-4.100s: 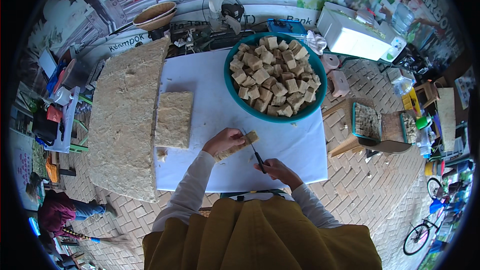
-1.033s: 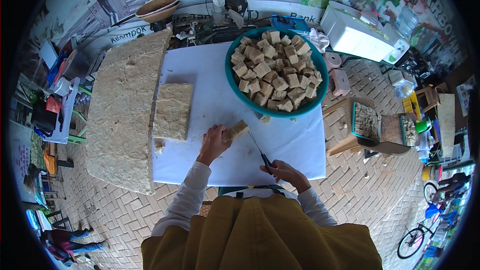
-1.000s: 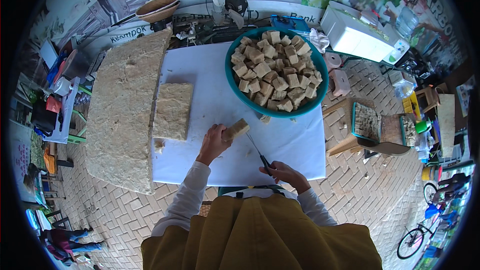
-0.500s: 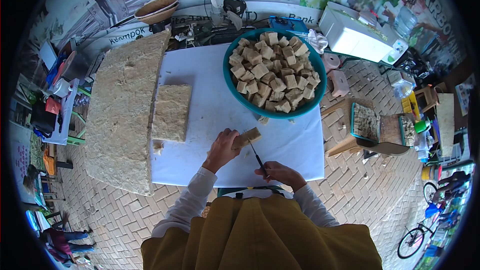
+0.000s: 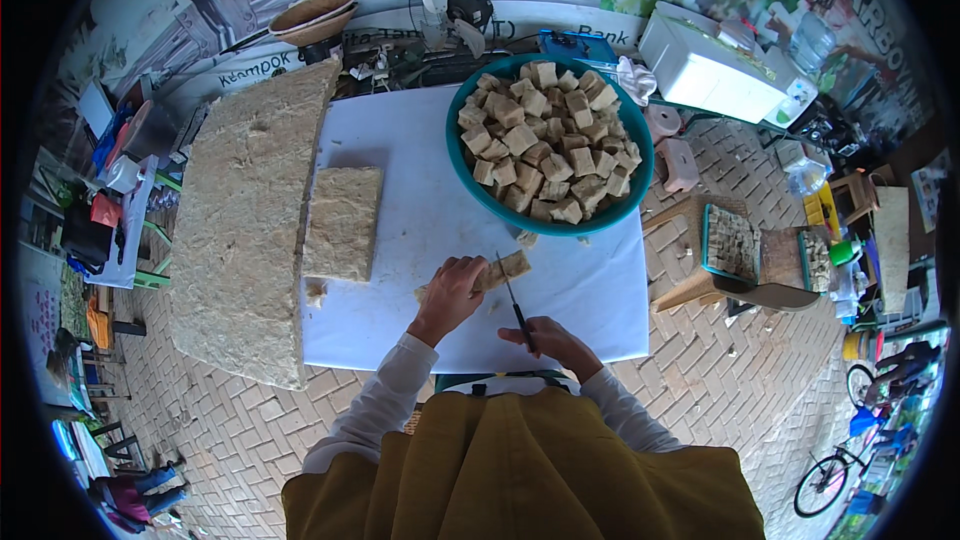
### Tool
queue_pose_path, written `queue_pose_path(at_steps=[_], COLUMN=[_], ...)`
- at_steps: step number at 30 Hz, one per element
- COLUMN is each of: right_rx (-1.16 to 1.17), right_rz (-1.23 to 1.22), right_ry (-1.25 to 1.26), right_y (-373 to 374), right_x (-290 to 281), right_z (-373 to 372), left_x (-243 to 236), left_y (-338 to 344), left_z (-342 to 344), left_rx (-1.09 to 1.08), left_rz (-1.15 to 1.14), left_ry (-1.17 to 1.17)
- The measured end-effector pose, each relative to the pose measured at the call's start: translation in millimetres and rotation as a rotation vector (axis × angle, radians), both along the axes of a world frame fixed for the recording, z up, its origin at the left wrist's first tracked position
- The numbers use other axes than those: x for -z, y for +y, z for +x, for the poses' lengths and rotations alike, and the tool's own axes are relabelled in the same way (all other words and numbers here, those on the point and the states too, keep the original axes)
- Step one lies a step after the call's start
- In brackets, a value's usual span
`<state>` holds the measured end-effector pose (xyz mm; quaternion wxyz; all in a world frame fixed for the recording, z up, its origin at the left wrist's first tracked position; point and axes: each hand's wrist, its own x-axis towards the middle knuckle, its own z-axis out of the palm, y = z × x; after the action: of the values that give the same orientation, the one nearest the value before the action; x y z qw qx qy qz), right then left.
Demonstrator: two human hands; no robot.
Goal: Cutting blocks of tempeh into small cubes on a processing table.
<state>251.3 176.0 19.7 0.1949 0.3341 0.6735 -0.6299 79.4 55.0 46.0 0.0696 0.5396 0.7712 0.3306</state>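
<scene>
My left hand (image 5: 450, 292) is closed around a strip of tan, fibrous rockwool (image 5: 512, 268), whose right end sticks out past the fingers and whose left end shows a little behind them. In my right hand (image 5: 552, 338) is a knife (image 5: 516, 310) with a dark handle and a thin blade. Its blade lies across the strip, just right of my left fingers; how deep it sits I cannot tell. Farther off, a round teal basin (image 5: 480, 202) holds a heap of rockwool cubes (image 5: 555, 168). Left of my hands a smaller rockwool slab (image 5: 343, 225) lies flat.
A big rockwool slab (image 5: 240, 230) overhangs the left side of the white-covered table (image 5: 405, 145). Small scraps (image 5: 316, 293) lie near the slabs and basin. To the right are a pink stool (image 5: 678, 166) and a wooden stand (image 5: 690, 260) with trays of cubes. A fan (image 5: 450, 15) stands behind.
The knife blade has shifted slightly left and now crosses the strip, reaching its far edge. My right hand has moved a little left and forward. More of the strip's left end shows.
</scene>
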Motion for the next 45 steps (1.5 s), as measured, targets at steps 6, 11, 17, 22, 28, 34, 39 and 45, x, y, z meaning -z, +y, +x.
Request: queue_pose_path(at_steps=[6, 11, 17, 22, 28, 34, 39, 45], right_rx=[0.01, 0.002, -0.042, -0.015, 0.09, 0.123, 0.135, 0.119], right_rz=[0.137, 0.192, 0.077, 0.029, 0.03, 0.047, 0.047, 0.083], right_ry=[0.008, -0.018, -0.004, 0.016, -0.03, -0.064, -0.054, -0.071], right_y=[-1.0, -5.3, 3.1, 3.3, 0.5, 5.9, 4.4, 4.5], right_x=[-3.3, -4.6, 5.5, -5.2, 7.9, -4.2, -3.6, 1.4], right_z=[0.9, 0.4, 0.3, -7.3, -9.1, -10.2, -9.7, -11.4], left_x=[4.1, 9.4, 11.9, 9.8, 19.0, 31.5, 36.3, 34.2], left_y=[-1.6, -2.4, -4.5, -5.2, -4.8, -15.9, -17.7, -17.8], left_z=[-3.0, -4.4, -4.2, -1.8, -2.7, -2.8, -4.4, -7.5], left_rx=[-0.007, -0.014, 0.058, 0.079, 0.041, -0.09, -0.107, -0.101], left_rz=[0.003, 0.009, 0.025, 0.016, -0.011, -0.155, -0.135, -0.122], left_ry=[-0.031, -0.032, -0.036, -0.039, -0.072, 0.076, 0.082, 0.094])
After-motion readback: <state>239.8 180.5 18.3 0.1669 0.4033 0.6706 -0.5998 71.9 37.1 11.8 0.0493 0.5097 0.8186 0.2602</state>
